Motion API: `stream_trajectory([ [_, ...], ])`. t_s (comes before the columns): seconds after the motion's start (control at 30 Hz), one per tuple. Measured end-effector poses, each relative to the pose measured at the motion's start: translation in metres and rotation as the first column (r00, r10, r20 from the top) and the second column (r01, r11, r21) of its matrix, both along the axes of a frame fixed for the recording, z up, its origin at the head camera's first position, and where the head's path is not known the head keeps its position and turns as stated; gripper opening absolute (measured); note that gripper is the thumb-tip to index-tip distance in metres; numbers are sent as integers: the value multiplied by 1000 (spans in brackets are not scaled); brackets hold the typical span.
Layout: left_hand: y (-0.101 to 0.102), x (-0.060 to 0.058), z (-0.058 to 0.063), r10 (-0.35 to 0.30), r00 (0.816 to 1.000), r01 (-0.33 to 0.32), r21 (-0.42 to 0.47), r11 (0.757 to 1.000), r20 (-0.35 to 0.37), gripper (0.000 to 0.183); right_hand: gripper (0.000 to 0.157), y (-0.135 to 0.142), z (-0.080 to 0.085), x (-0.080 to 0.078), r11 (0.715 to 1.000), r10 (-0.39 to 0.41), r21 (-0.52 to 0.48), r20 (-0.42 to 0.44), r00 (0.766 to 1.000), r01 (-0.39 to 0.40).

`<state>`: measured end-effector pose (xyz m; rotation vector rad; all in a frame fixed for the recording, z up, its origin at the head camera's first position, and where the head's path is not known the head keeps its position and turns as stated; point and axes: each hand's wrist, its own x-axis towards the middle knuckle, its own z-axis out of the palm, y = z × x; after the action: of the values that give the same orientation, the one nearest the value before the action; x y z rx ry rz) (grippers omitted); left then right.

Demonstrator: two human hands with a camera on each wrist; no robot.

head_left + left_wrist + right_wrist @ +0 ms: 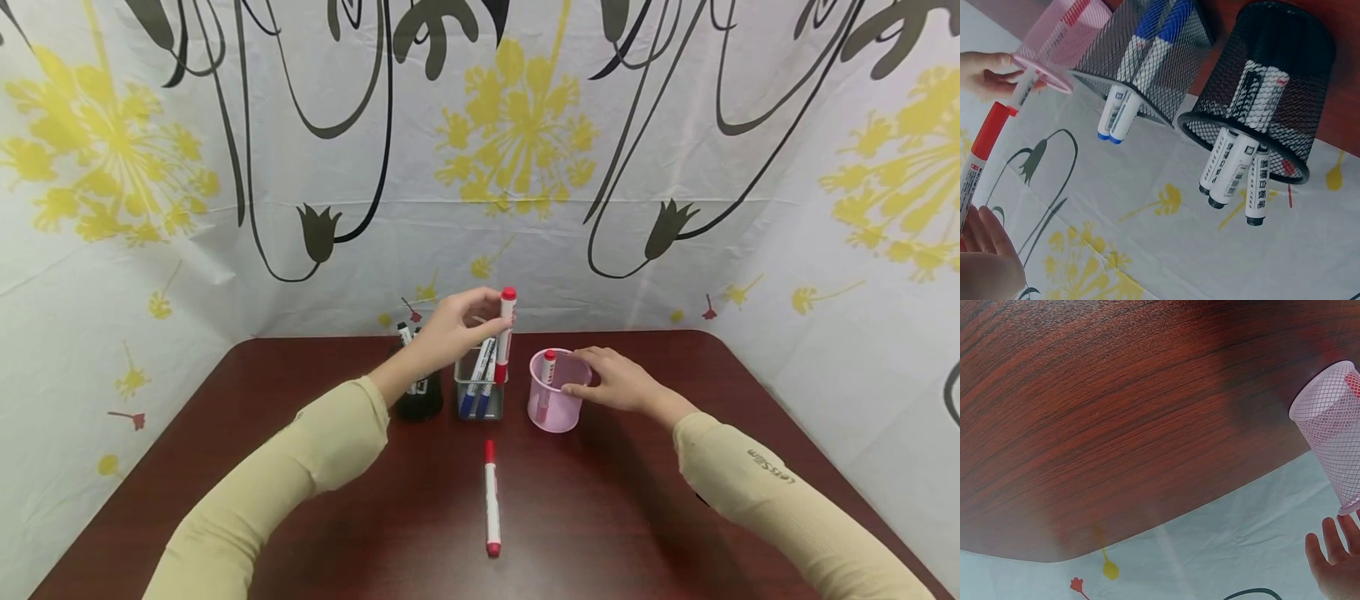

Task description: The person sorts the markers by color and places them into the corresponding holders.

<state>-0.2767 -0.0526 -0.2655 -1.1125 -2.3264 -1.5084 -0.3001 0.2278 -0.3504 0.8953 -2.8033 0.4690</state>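
Observation:
My left hand (457,323) pinches a red marker (506,325) between thumb and fingers, holding it upright with its cap end down. That marker is above the table, overlapping the right corner of the square mesh holder in the head view. My right hand (618,382) holds the rim of the pink mesh pen cup (555,412) from the right, with thumb and fingers spread around it. Inside this cup stands another red marker (549,367). A third red marker (492,500) lies on the table in front, pointing away from me.
The square grey mesh holder (1172,75) contains two blue markers (1124,115). Left of it is a round black mesh cup (1316,81) with several black markers (1235,165). All three containers stand near the back edge of the dark wooden table (420,533), before a patterned cloth (525,250).

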Motion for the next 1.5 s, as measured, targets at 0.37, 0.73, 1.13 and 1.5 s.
stream_trajectory([
  [0.37, 19, -18, 10, 73, 997, -73, 9, 997, 4, 27, 68, 1, 0, 0, 1000, -15, -2, 21, 1000, 15],
  [0.73, 37, -39, 12, 93, 995, -94, 30, 995, 35, 25, 66, -1, 0, -1, 1000, -9, 0, 18, 1000, 9],
  [1.13, 58, -55, 5, 112, 990, -114, 12, 993, 89, 26, 63, -2, 0, -1, 1000, 3, -7, -12, 1000, -3],
  [1.5, 80, -60, -14, 105, 991, -104, -22, 994, 83, 23, 63, 1, -1, 0, 1000, 26, -11, -38, 999, -27],
])
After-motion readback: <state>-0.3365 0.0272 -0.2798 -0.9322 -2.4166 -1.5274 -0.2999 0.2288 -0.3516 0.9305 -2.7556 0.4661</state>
